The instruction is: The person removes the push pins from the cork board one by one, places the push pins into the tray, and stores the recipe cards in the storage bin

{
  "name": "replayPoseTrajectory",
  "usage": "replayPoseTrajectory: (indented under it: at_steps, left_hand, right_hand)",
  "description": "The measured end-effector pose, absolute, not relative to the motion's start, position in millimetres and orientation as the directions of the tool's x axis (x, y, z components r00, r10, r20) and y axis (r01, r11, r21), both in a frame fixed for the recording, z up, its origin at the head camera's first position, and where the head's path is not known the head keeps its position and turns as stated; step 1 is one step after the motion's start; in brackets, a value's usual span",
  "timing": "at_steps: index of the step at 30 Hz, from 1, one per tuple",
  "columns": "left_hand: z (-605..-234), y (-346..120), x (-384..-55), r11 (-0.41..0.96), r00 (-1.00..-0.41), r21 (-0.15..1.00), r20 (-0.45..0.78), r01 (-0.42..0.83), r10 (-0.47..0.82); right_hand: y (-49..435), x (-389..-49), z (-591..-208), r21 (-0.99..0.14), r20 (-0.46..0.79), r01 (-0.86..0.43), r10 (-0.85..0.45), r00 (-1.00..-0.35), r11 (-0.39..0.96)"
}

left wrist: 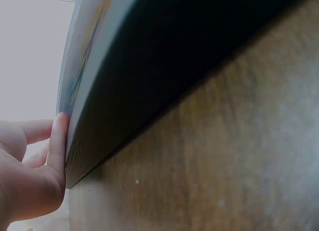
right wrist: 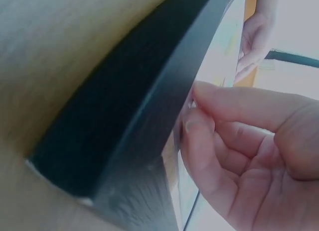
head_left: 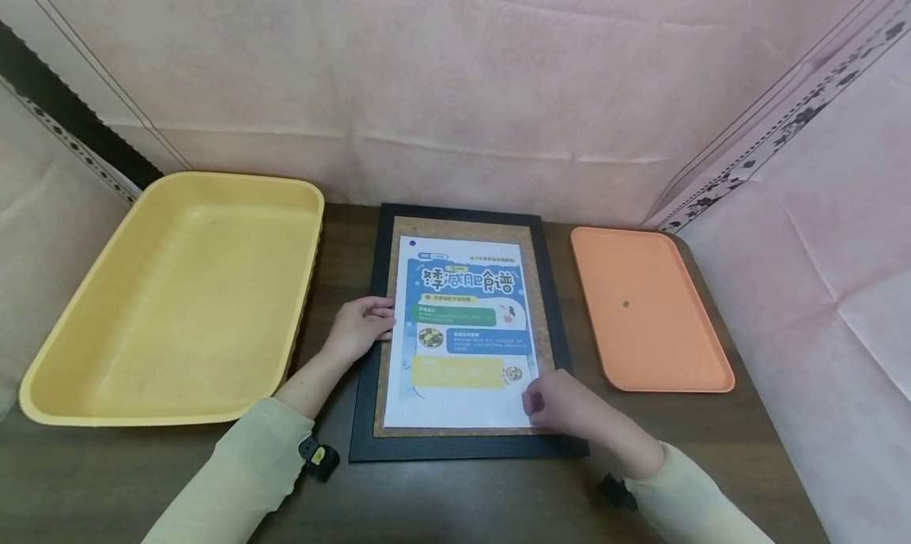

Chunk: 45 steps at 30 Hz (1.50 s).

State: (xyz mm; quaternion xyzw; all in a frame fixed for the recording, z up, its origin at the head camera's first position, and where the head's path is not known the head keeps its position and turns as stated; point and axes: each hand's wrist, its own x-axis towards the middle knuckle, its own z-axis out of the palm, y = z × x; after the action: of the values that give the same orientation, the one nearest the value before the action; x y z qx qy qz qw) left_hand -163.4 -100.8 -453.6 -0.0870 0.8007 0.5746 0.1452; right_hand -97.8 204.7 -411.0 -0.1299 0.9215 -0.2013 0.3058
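A printed paper poster [head_left: 466, 330] with a blue design lies on a cork board [head_left: 463, 227] inside a black frame [head_left: 463, 449]. At the poster's top left corner shows a purple pin head [head_left: 412, 243]. My left hand [head_left: 361, 326] rests across the frame's left side, fingers extended with their tips at the poster's left edge. The left wrist view shows a finger [left wrist: 59, 141] along the frame's outer edge. Near the lower right corner of the poster, my right hand [head_left: 562, 402] has its fingers curled. In the right wrist view, its thumb and index finger [right wrist: 202, 136] pinch the poster's edge.
To the left stands a large yellow tray [head_left: 313, 251] with raised sides. An orange tray [head_left: 655, 346] lies on the right, with one small dark thing [head_left: 626, 304] on it. Pale pink cloth [head_left: 455, 77] hangs behind the brown wooden table [head_left: 427, 504] and on both sides.
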Motion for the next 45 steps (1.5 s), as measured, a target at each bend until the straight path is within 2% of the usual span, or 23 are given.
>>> replayPoseTrajectory:
  at_steps: [18, 26, 31, 45]
  left_hand:
    - [-452.7, -100.3, -162.6, 0.331, -0.941, 0.889, -0.339, -0.315, 0.015]
    - [-452.3, -99.7, -162.1, 0.329, -0.943, 0.892, -0.332, -0.310, 0.012]
    - [-452.4, -99.4, -162.2, 0.326, -0.948, 0.898, -0.318, -0.294, 0.021]
    - [-454.6, -101.2, -163.1, 0.331, -0.949, 0.899, -0.314, -0.287, 0.031]
  right_hand:
    - [208.7, -100.1, -414.4, -0.472, -0.515, -0.116, -0.380, -0.768, 0.874]
    - [206.9, -104.1, -412.3, -0.472, -0.536, -0.152, -0.419, -0.733, 0.869]
    - [207.2, -106.2, -411.5, -0.509, -0.549, -0.119, -0.428, -0.717, 0.852]
    - [205.8, -103.5, -417.0, -0.493, -0.487, -0.146, -0.411, -0.771, 0.858]
